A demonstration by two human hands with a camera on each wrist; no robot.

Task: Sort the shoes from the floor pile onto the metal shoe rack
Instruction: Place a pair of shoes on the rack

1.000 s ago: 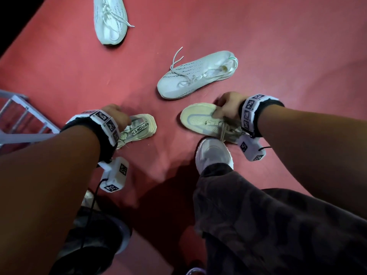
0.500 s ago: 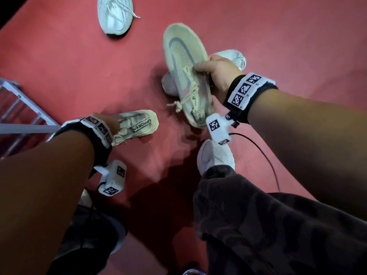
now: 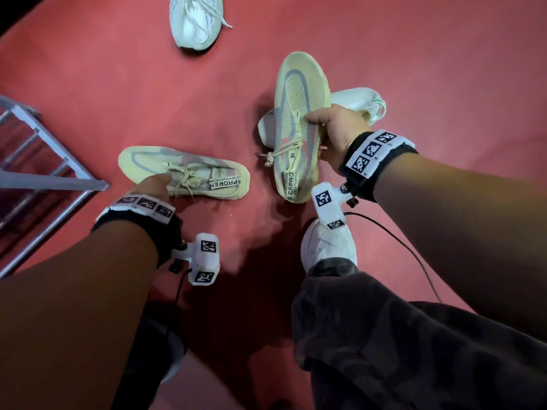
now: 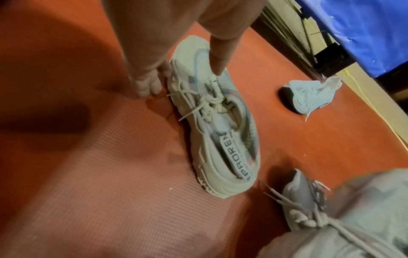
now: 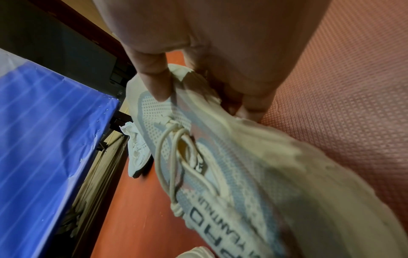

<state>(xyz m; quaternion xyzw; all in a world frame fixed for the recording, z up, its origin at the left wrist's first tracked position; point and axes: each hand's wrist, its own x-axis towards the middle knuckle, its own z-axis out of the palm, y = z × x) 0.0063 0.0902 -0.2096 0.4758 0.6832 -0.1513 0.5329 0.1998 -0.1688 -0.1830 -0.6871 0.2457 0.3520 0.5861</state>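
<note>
- Where the red textured floor mat [image 3: 414, 54] runs out, a blue-covered piece [image 4: 364, 34] borders it; metal shoe rack [image 3: 53, 184] at left.
- Right hand [image 3: 340, 128] grips a cream shoe [image 3: 296, 113] by its side, thumb on top, lifted above a white sneaker [image 3: 355, 99].
- Left hand [image 3: 154, 184] clasps the second cream shoe [image 3: 189, 170] at its laces, shoe on the mat near the rack.

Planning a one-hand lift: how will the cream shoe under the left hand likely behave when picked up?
The cream shoe looks light; its knit upper probably flexes. Loose laces may dangle. The thick sole should stay fairly stiff.
</note>
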